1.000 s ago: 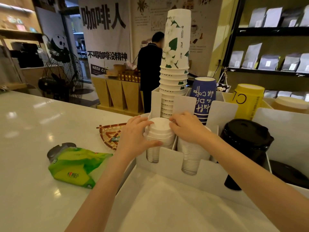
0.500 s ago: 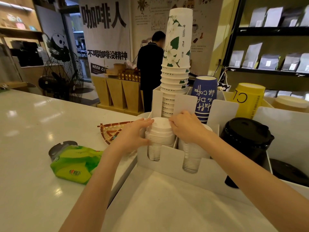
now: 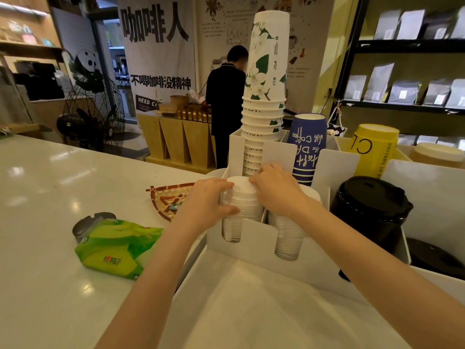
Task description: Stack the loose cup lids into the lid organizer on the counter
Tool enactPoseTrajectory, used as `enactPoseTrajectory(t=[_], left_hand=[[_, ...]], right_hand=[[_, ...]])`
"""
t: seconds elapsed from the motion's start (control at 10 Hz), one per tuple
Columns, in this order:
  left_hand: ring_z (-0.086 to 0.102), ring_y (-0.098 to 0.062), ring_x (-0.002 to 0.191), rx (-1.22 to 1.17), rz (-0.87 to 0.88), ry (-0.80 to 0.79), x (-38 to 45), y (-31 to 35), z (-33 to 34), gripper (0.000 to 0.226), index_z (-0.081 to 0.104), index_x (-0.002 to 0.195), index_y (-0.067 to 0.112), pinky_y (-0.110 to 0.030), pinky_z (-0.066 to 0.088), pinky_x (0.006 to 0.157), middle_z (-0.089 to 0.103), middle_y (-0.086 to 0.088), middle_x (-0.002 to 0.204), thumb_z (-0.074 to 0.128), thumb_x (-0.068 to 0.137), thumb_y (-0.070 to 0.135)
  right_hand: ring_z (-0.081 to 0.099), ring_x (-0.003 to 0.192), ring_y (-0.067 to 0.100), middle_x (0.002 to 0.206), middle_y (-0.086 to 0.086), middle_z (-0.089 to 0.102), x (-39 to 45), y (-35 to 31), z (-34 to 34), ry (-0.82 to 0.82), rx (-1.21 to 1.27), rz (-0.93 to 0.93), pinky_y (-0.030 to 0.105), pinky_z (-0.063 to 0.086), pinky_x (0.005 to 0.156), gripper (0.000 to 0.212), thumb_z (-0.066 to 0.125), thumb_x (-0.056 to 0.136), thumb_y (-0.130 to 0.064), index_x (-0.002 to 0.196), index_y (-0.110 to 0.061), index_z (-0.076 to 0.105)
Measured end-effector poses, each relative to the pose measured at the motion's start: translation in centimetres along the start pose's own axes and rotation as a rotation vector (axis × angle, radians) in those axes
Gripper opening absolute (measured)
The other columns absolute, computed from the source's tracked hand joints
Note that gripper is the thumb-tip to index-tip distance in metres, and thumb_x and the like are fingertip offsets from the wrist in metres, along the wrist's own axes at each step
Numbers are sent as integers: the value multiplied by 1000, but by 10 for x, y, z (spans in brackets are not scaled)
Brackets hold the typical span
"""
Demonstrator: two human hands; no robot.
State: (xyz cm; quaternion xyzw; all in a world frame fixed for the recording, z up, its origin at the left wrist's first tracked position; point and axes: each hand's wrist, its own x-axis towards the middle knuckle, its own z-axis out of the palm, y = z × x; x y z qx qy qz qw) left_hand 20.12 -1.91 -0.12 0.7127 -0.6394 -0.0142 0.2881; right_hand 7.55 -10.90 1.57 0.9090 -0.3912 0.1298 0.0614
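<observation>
My left hand (image 3: 206,202) and right hand (image 3: 276,190) hug the upright lid stack (image 3: 245,197) from both sides, right above its organizer (image 3: 254,238) slot.

A green tissue pack (image 3: 114,248) is lying on the worktop (image 3: 50,197) near a woven tray (image 3: 167,200). Behind, a person in black (image 3: 225,96) is standing beside a fan (image 3: 93,114).

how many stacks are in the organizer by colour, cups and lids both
white lid stacks: 2, one held by both hands, one to its right
black lid stacks: 1
white floral cup stacks: 1
blue cup stacks: 1
yellow cup stacks: 1
total: 6
</observation>
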Motion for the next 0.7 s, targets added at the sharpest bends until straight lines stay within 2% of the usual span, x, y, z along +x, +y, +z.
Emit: enactPoseTrajectory(t=[0.3,0.4,0.5,0.6,0.7], left_hand=[[42,-21,127,8,-50,-74,0,2,-2,60,43,129,20,-39,32,107,45,-2,141,68,74,24],[44,-21,124,-33,-45,-113,-1,3,-5,54,44,128,18,-36,36,102,43,-2,142,63,78,18],[53,-19,109,-62,-81,-203,9,1,-15,42,53,121,16,-28,42,86,54,-6,131,57,80,14],[55,-20,103,16,-103,-324,27,8,-28,33,58,114,16,-31,47,84,59,-7,121,56,80,18],[49,-22,113,95,-118,-387,36,29,-42,35,54,118,15,-35,40,95,55,-6,126,54,83,20]], right_hand=[[48,109,30,117,11,56,-7,-7,4,60,-240,-36,40,36,91,26,46,87,-9,112,-12,52],[55,102,29,111,10,63,-10,-3,-1,92,-180,-10,39,37,87,22,43,89,-11,107,-13,56],[53,111,29,120,11,62,-27,4,-20,68,123,12,43,37,96,29,43,90,-17,117,-16,54],[48,119,17,128,2,56,-58,4,-62,204,454,-26,34,37,102,34,47,90,-17,124,-17,49],[52,108,-2,116,-12,59,-108,5,-116,448,668,-126,16,42,94,37,56,86,-19,121,-26,50]])
